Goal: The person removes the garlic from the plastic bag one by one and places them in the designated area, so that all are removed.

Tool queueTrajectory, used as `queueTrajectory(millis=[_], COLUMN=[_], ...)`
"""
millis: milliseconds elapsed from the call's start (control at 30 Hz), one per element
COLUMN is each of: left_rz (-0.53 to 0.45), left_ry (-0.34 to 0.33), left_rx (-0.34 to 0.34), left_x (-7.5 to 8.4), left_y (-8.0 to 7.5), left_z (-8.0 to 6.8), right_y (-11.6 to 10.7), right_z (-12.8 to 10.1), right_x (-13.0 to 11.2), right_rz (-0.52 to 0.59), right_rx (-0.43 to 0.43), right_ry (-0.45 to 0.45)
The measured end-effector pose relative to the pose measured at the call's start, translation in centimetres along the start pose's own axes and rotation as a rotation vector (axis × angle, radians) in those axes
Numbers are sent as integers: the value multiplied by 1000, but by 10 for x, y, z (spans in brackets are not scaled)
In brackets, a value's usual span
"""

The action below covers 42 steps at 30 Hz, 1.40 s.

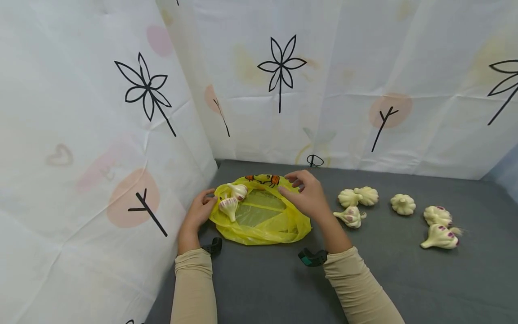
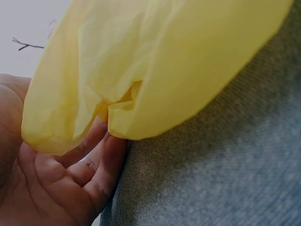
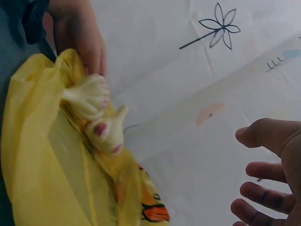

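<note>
Hidden parts: most of the left hand (image 2: 56, 179) cut off in the left wrist view, only palm and fingers showing under the yellow bag (image 2: 155, 66); left fingertips covered by the bag's rim in the head view; bag's printed side mostly folded under, only an orange and black patch (image 1: 264, 179) showing at the far rim; hard to tell whether the bag's mouth is fully open.
Blur: two garlic bulbs (image 3: 96, 115) smeared in the right wrist view, stems and purple marks soft.
Bag place: lying flat on the grey table (image 1: 404, 279), near the left curtain wall (image 1: 81, 157), between the two hands.
Bag axis: long axis running left to right, slightly toward near right; rim with the print on the far side.
Bulbs on bag: two garlic bulbs (image 1: 232, 199) at the bag's left end, touching each other; nearer one with its stem pointing near, farther one with its stem toward the left.
Left hand: (image 1: 199, 211) at the bag's left edge, fingers curled round the plastic, holding the rim.
Right hand: (image 1: 306, 194) above the bag's far right rim, fingers loosely spread and holding nothing; contact with the plastic not clear.
Loose garlic: six bulbs (image 1: 398, 208) scattered on the table to the right, well apart from the bag.
</note>
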State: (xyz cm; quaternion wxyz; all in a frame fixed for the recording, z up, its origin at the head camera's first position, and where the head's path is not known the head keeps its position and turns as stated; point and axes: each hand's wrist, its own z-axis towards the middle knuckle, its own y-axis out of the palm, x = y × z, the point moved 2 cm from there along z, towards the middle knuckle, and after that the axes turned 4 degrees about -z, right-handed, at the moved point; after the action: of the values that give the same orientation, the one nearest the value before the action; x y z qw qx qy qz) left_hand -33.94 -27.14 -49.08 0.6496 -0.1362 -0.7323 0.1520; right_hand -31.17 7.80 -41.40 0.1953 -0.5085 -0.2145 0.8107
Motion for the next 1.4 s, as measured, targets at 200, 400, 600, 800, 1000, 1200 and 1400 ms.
queueTrajectory(millis=[200,400,600,800,1000,1200,1400], left_rz=[-3,-9,-29,-41,-31,-30,-35], left_ry=[7,1,16,35,22,21,46], left_rx=[3,8,10,14,0,8,13], left_x=[-1,-1,-2,-1,1,0,-1], left_y=[0,0,0,0,0,0,0], left_z=[1,1,0,1,-1,-1,2], right_y=[29,53,72,89,112,132,142], right_z=[4,5,2,0,-4,-8,-6], right_x=[-4,-12,-16,-20,-18,-17,-20], right_rz=[54,118,162,157,177,134,102], right_rx=[-59,-107,-127,-185,-213,-216,-198], right_ry=[38,51,48,39,33,-18,-30])
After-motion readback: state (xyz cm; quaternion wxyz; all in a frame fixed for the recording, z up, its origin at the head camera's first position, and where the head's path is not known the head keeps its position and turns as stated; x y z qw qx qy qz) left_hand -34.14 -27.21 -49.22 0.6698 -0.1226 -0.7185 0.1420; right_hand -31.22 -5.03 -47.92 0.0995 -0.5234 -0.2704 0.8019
